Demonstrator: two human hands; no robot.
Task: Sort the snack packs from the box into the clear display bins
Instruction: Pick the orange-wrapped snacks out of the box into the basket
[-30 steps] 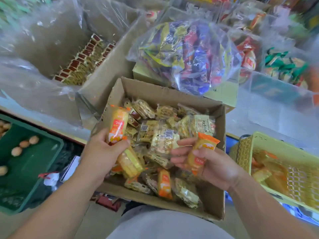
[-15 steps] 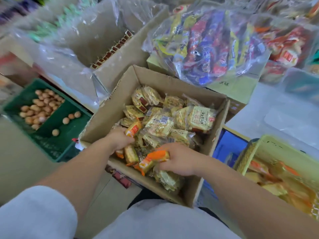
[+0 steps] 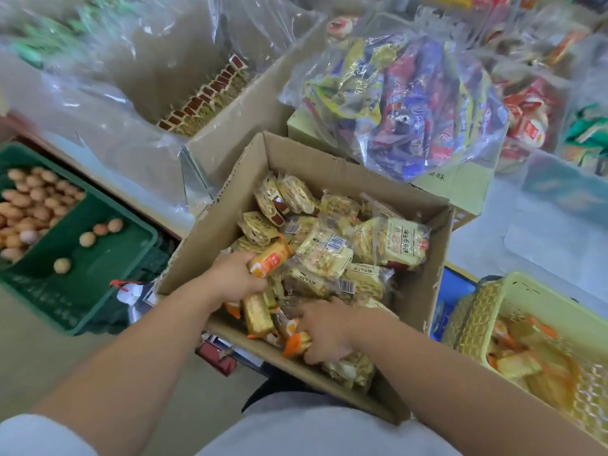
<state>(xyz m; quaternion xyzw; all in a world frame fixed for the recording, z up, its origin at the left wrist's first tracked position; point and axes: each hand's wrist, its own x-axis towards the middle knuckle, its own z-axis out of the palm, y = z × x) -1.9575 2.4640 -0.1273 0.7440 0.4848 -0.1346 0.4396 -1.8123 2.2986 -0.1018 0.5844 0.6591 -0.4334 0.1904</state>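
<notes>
Both forearms are stretched forward and down into the open brown cardboard box (image 3: pixel 424 291), which is filled with yellow and orange wrapped snack packs (image 3: pixel 329 255). The left hand (image 3: pixel 233 278) is held knuckles-up near the box's left wall, its grip curled round an orange-and-yellow snack pack (image 3: pixel 271 258). The right hand (image 3: pixel 325 330) is set palm-down by the near wall, its grip closed about an orange-ended wrapped pack (image 3: pixel 294 343) in the heap.

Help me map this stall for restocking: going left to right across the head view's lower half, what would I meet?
Green egg crate → left hand gripping an orange snack pack → right hand gripping another orange pack → yellow basket.
</notes>
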